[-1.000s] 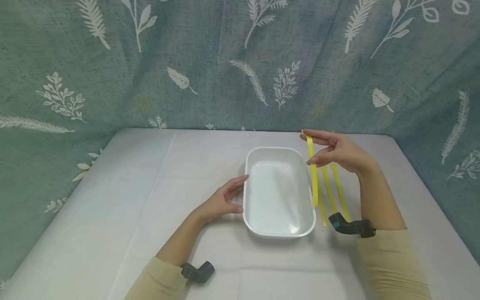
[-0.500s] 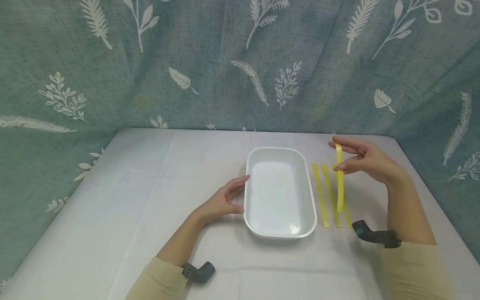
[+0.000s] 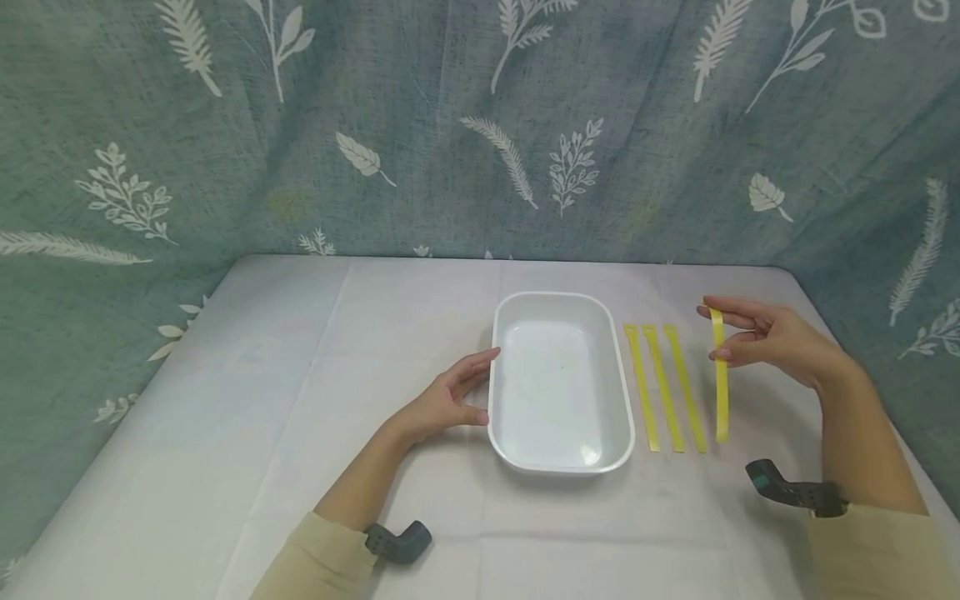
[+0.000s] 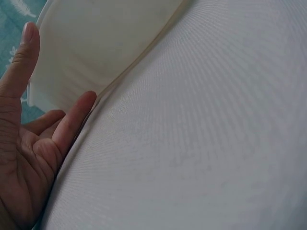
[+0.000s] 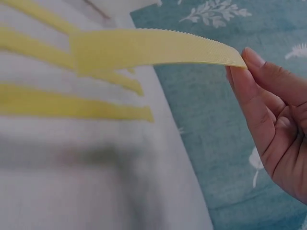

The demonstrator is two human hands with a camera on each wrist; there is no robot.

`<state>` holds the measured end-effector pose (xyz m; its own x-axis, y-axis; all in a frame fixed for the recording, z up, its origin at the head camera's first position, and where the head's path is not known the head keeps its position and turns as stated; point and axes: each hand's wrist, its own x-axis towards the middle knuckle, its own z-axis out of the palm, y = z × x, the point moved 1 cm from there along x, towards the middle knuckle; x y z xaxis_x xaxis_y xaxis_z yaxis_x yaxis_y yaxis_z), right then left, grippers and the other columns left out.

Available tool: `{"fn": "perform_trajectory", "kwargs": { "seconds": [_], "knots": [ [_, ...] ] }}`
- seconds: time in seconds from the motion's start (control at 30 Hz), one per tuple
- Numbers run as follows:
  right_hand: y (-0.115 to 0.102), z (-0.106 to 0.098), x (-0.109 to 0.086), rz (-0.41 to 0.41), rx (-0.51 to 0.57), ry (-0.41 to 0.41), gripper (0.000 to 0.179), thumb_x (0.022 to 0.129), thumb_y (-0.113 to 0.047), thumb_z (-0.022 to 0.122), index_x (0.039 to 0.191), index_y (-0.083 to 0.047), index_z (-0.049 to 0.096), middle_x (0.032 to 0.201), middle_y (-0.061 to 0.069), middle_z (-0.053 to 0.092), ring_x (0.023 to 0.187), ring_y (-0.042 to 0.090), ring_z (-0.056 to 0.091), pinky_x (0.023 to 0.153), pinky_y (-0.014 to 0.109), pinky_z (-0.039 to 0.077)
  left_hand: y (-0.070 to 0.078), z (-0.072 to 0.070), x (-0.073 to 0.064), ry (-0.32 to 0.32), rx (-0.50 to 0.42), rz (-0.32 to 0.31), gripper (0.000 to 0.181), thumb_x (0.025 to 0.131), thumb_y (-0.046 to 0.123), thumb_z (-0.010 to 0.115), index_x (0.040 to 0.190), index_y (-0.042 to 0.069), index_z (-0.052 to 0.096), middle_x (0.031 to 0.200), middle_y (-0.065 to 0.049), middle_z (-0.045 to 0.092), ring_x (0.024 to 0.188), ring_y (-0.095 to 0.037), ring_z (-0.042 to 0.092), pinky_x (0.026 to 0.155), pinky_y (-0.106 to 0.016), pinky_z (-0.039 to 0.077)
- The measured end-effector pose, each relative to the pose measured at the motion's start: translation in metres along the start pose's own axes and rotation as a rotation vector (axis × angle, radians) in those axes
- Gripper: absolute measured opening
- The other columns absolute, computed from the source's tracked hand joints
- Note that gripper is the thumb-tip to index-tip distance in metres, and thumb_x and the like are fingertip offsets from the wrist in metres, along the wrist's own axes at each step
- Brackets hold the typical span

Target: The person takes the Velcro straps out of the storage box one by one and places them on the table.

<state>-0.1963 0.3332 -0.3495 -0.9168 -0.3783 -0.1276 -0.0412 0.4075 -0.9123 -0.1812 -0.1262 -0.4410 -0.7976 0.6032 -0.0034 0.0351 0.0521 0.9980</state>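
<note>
In the head view, a deep white rectangular tray [image 3: 555,387] stands on the cloth. My left hand [image 3: 437,407] touches its left side with fingers and thumb spread; the left wrist view shows the fingertips against the tray's outer wall [image 4: 105,43]. My right hand [image 3: 783,343] pinches a flat yellow strap [image 3: 722,404] near its upper end, and the strap hangs down at the right of the tray. Up close in the right wrist view, the held strap [image 5: 144,47] has a finely ribbed edge and lies between thumb and fingers. The held strap's far end is hidden by the fingers.
Three more yellow straps, the nearest to the tray being one slot-ended strap [image 3: 642,392], lie side by side right of the tray. White cloth [image 3: 360,333] covers the table, and a leaf-patterned green-blue curtain [image 3: 420,192] hangs behind it.
My right hand has carried its strap from beside the tray's rim to the right, past the three lying straps, and slightly nearer. The left hand and tray have stayed put.
</note>
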Motion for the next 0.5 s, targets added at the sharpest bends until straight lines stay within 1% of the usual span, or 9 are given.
{"fn": "perform_trajectory", "kwargs": {
  "seconds": [0.1,0.27,0.37,0.5],
  "knots": [
    [0.008,-0.001,-0.005,0.027,-0.019,-0.007,0.071,0.086,-0.004,0.067,0.147,-0.018,0.035,0.129,-0.025,0.052,0.094,0.028,0.069,0.077,0.025,0.056,0.001,0.0,0.0,-0.001,0.002,-0.004,0.089,0.073,0.008,0.08,0.147,0.025,0.033,0.154,-0.001,0.03,0.143,-0.021,0.023,0.114,-0.041,0.026],
    [0.021,-0.003,-0.01,0.029,-0.024,-0.026,0.071,0.086,-0.003,0.067,0.147,-0.015,0.034,0.126,-0.027,0.052,0.092,0.026,0.069,0.075,0.024,0.056,0.002,-0.001,0.0,-0.007,-0.001,0.002,0.091,0.071,0.016,0.083,0.147,0.024,0.033,0.154,-0.002,0.029,0.143,-0.021,0.024,0.114,-0.04,0.024],
    [0.028,-0.002,-0.01,0.02,-0.022,-0.021,0.071,0.085,-0.001,0.067,0.147,-0.012,0.034,0.125,-0.028,0.053,0.09,0.021,0.07,0.074,0.025,0.057,0.002,-0.001,0.0,-0.01,-0.006,0.007,0.092,0.071,0.018,0.083,0.147,0.023,0.033,0.154,-0.003,0.029,0.143,-0.022,0.024,0.115,-0.04,0.024],
    [0.036,0.001,-0.006,0.043,-0.05,0.013,0.074,0.082,-0.005,0.071,0.146,-0.009,0.035,0.122,-0.029,0.055,0.091,0.011,0.069,0.072,0.024,0.057,0.0,-0.001,-0.001,-0.01,-0.009,0.006,0.092,0.071,0.018,0.083,0.148,0.022,0.032,0.154,-0.004,0.029,0.143,-0.023,0.024,0.115,-0.041,0.024]
  ]
}}
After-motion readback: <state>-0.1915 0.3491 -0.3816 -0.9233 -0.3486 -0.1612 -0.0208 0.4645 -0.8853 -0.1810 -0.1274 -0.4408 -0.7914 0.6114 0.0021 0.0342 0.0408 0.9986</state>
